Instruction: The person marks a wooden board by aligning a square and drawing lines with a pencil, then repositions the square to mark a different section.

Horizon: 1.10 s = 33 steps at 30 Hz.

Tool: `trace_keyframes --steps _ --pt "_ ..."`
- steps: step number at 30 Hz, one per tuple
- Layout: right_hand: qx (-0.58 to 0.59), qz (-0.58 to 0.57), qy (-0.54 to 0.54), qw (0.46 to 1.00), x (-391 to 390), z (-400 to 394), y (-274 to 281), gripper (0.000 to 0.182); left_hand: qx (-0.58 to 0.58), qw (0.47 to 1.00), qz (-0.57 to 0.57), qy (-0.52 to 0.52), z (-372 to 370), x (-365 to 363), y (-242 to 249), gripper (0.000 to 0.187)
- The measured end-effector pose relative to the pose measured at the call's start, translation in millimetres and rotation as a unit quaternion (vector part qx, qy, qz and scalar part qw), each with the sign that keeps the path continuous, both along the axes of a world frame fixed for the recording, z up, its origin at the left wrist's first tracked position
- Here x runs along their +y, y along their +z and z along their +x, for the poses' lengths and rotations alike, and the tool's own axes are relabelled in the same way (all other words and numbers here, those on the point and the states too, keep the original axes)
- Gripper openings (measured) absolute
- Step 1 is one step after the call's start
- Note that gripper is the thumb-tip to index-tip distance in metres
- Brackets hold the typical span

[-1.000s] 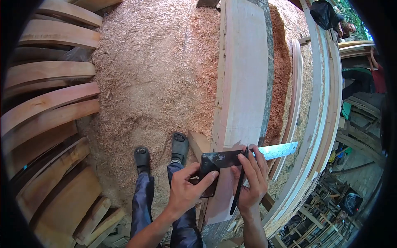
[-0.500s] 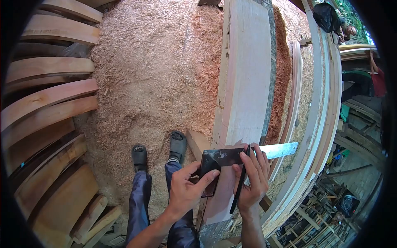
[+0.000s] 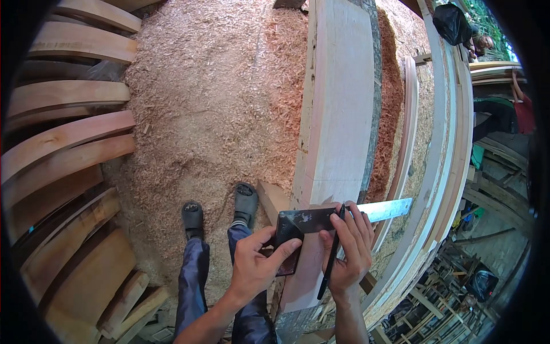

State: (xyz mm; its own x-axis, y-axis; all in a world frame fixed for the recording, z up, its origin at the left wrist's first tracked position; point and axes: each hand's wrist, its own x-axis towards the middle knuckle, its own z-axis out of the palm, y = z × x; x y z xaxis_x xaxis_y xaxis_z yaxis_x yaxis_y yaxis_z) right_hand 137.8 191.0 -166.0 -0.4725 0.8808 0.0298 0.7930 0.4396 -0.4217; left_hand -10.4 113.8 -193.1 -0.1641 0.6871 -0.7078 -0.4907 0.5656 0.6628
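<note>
Clasping a shiny-bladed square [image 3: 306,221] are the left hand [image 3: 256,265] and the right hand [image 3: 350,258], which pinches a slim pen [image 3: 328,269].

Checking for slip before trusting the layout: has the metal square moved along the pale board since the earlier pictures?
No visible slide: the metal square crosses the pale board at about the same place, judged against the faint cross line.

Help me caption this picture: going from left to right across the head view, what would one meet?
Stacked curved boards → left sandal → left hand → right hand → black plastic bag → person in red.
</note>
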Motion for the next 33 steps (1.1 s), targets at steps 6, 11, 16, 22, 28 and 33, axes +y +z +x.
trace_keyframes --steps 6,11,16,22,28,33 --pt "-0.003 0.008 0.005 1.000 1.2 -0.3 0.3 0.032 0.008 1.000 0.013 0.004 0.4 0.9 -0.7 0.024" --pt "-0.003 0.009 0.007 1.000 2.4 -0.8 1.6 0.032 -0.004 1.000 0.016 0.019 0.9 0.9 -0.4 0.025" --pt "-0.006 0.008 0.012 1.000 2.2 -0.2 1.0 0.032 -0.002 1.000 0.024 0.019 1.5 0.4 -2.6 0.025" --pt "-0.010 0.006 0.010 1.000 2.1 0.6 0.5 0.032 -0.015 1.000 -0.010 -0.010 -2.5 2.8 2.4 0.024" --pt "-0.013 -0.005 0.009 1.000 4.0 1.5 5.2 0.034 0.015 0.999 -0.013 -0.032 -3.6 3.2 3.8 0.024" --pt "-0.011 -0.005 0.012 1.000 4.8 1.8 5.8 0.035 0.022 1.000 0.017 0.011 0.9 2.8 2.1 0.025"
